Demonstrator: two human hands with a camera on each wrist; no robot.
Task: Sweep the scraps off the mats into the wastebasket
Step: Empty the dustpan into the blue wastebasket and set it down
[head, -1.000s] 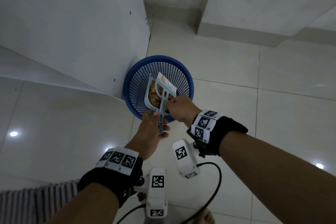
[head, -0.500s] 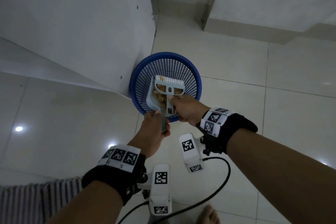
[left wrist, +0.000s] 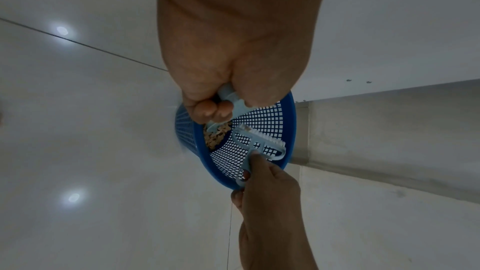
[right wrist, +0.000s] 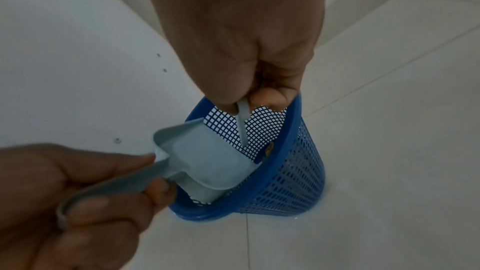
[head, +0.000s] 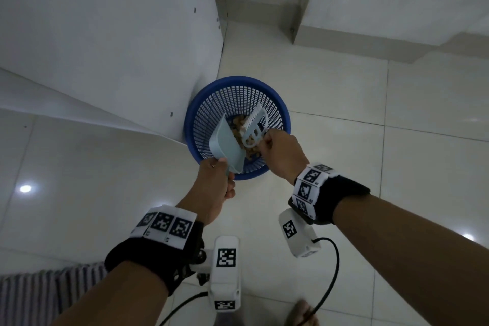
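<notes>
A blue mesh wastebasket (head: 281,124) (left wrist: 288,126) (right wrist: 296,182) stands on the floor tiles against a white cabinet. Over its opening my left hand (head: 215,182) (left wrist: 215,106) (right wrist: 78,184) grips the handle of a pale blue dustpan (head: 226,145) (right wrist: 205,161), tipped on its side into the basket. My right hand (head: 277,151) (left wrist: 259,171) (right wrist: 257,93) holds a small pale blue brush (head: 254,127) (left wrist: 259,147) (right wrist: 242,122) by its handle, bristles at the pan's mouth. Tan scraps (head: 239,128) (left wrist: 215,137) lie inside the basket.
The white cabinet side (head: 119,47) rises left of the basket. A striped mat edge (head: 39,291) shows at the lower left. Light floor tiles (head: 370,140) spread to the right, with a wall base (head: 370,40) behind. A bare foot (head: 301,315) is at the bottom.
The dustpan has rolled from lying flat with scraps on it to tipped on its side. The brush has swung to the right of the pan, and the scraps now lie in the basket.
</notes>
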